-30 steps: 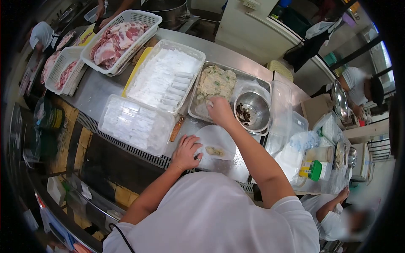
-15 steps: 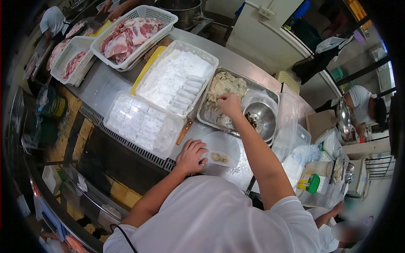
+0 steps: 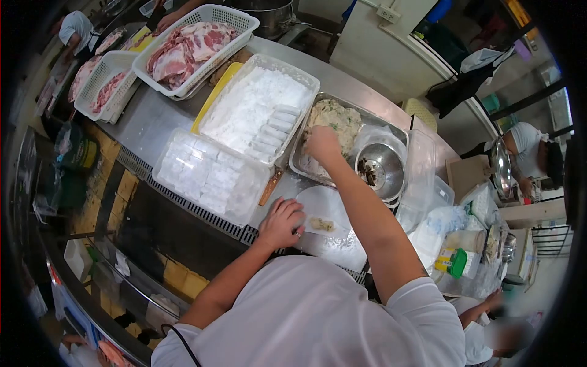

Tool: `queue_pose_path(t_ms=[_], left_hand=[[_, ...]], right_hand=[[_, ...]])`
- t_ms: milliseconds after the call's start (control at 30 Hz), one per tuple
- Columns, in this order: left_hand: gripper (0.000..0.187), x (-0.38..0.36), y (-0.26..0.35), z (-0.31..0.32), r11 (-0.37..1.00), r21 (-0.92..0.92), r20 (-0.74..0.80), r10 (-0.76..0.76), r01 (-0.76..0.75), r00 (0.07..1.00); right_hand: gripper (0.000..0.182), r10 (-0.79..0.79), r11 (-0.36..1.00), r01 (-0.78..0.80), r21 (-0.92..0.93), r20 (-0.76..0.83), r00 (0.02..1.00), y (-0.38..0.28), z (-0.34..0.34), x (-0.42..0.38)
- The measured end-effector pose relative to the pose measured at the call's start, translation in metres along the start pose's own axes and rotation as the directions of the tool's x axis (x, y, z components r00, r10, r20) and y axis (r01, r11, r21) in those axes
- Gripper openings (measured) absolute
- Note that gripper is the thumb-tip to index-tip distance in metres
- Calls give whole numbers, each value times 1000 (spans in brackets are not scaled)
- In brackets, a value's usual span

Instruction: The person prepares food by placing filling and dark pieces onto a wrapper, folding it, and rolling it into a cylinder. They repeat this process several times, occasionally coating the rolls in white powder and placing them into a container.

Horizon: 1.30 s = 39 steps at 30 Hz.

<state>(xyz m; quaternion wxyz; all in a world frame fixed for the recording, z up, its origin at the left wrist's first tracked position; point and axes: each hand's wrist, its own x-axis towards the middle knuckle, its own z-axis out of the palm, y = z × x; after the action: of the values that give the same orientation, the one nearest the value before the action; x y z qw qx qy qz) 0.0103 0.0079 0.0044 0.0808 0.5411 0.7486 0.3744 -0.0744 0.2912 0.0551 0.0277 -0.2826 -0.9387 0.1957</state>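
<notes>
Your right hand [image 3: 323, 144] was inside the shallow rectangular metal tray [image 3: 310, 177], at the near edge of a pale, green-flecked mound of soft filling [image 3: 345, 119]. Its fingers were curled inward and their tips hidden, so you cannot tell how far they were closed or whether they had hold of any filling. Your left hand [image 3: 283, 223] lay palm down with its fingers loosely spread, gripping nothing, at the left edge of a thin, round, translucent white sheet [image 3: 321, 205]; whether the fingertips pressed on it, you cannot tell. A short strip of pale filling [image 3: 322, 224] sat on the part of that sheet nearest you, on the steel table [image 3: 140, 110].

Beside the mound, in the same tray, stood a round stainless-steel bowl [image 3: 391, 162] with dark brown pieces [image 3: 367, 171] in it. Left of the tray was a clear rectangular plastic tub [image 3: 287, 67] of white powder, with powder-coated rolls [image 3: 275, 131] lined up in it. A brown wooden handle [image 3: 271, 186] lay just beside a second clear plastic box [image 3: 252, 199] packed with white rolls.
</notes>
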Motion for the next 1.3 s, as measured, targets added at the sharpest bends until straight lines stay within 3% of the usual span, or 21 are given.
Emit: queue_pose_path(t_ms=[133,233,333,400,467,500,633,933,1033,1133,1300], left_hand=[[38,-1,-1,3,1000,-6,-13,-8,8,1000],[40,-3,-3,4,999,-36,11,-21,21,1000],[39,-3,-2,5,999,-28,18,-30,31,999],[39,-4,-3,7,999,-28,7,-26,26,1000],[40,-3,-4,8,1000,-20,-15,-6,6,1000],[40,-3,-3,8,1000,-21,-9,-8,8,1000],[39,-3,-1,6,1000,-15,-6,-8,8,1000],[38,-2,-1,7,1000,1,2,-8,8,1000],[38,-2,-1,6,1000,2,28,-11,11,1000],[39,-2,-1,5,1000,15,48,-14,13,999],[40,-1,0,6,1000,14,32,-1,0,999]], right_hand=[[23,137,877,-163,451,90,986,19,-43,-28],[26,111,604,-336,723,341,933,44,-63,-79],[30,116,673,-405,618,453,884,40,-81,-152],[30,97,845,-313,434,451,887,54,-66,-190],[29,-70,965,-1,261,263,962,67,-37,-221],[24,-29,988,-23,154,328,944,63,-32,-229],[19,29,989,-63,131,246,969,60,-19,-252],[22,120,925,-163,343,143,982,71,-18,-274],[24,188,963,-229,143,254,949,67,-30,-275],[26,120,965,-171,198,243,962,77,-30,-279],[28,180,905,-167,391,3,984,91,-89,-253]])
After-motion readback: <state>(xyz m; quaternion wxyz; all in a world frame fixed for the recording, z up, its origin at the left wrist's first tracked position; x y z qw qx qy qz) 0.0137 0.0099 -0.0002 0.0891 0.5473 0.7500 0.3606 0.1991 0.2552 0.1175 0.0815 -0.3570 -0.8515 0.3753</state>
